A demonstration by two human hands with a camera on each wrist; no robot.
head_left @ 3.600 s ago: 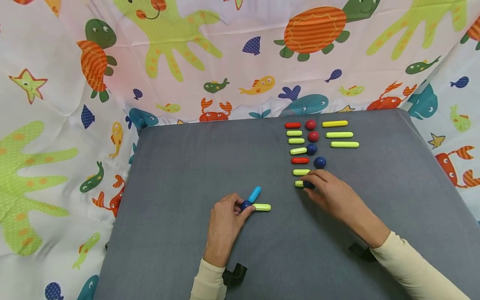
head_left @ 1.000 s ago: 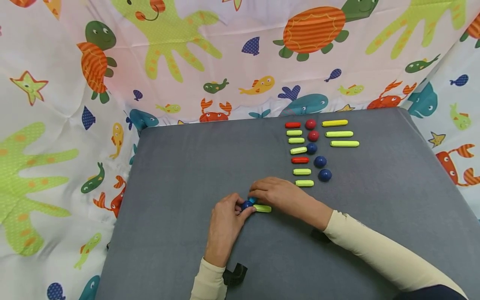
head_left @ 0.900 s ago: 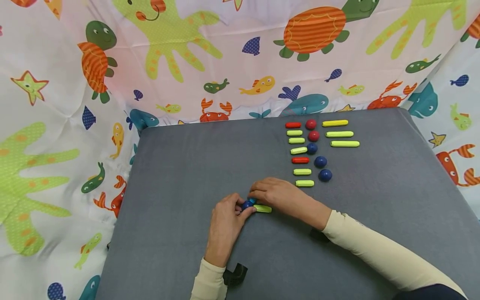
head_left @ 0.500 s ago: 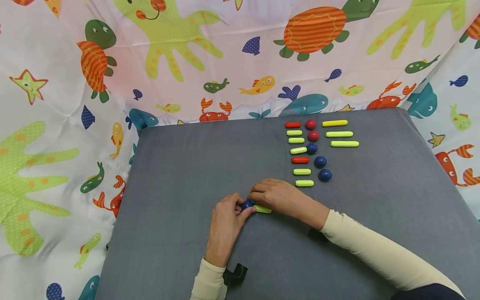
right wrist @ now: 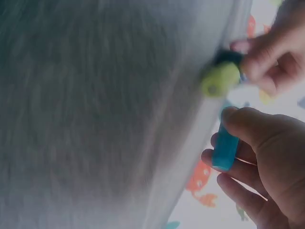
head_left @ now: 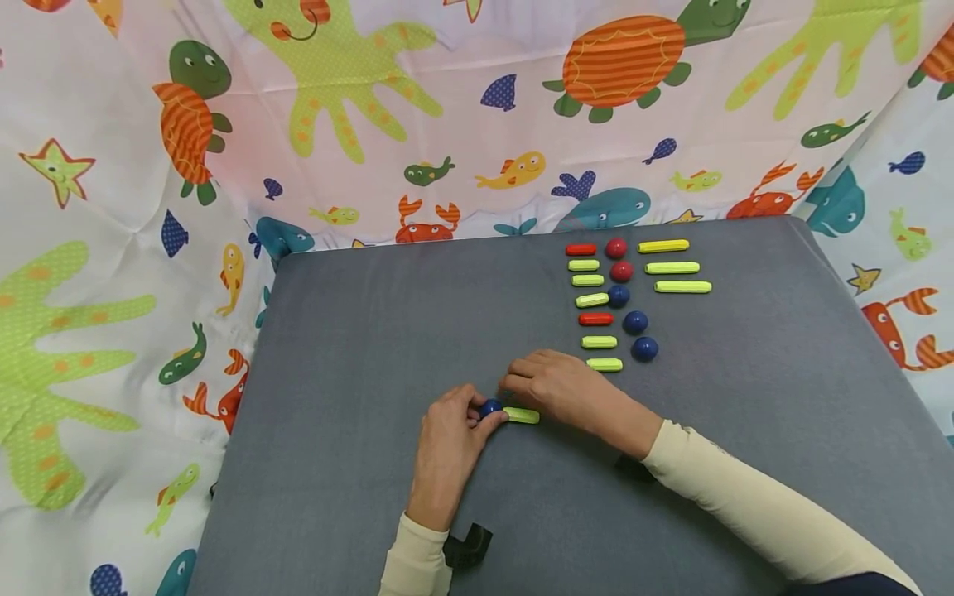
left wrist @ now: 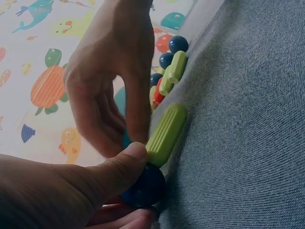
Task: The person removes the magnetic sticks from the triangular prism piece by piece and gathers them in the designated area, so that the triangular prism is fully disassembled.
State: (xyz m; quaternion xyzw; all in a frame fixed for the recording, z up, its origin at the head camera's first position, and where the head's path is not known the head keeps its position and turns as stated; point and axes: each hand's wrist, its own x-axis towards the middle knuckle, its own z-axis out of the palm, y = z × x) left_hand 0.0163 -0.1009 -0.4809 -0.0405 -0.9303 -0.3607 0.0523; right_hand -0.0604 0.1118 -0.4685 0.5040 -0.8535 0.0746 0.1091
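My left hand pinches a dark blue ball low over the grey cloth, thumb on one side and fingers on the other. A short lime-green ribbed toy rod sticks out from that ball, pointing right. Just beyond, my right hand holds a light blue toy rod between thumb and fingers; the head view hides this rod behind the fingers. In the right wrist view, the blue rod's upper end lies near the ball and green rod, which look blurred there.
Up the table to the right, short green and red rods stand in a column. Alongside are red balls, blue balls and three longer yellow-green rods. A printed curtain borders the grey table.
My right hand has set down a blue ball by the column, come left and gripped the light blue rod. It has just shifted slightly right, away from the ball. My left hand stays put.
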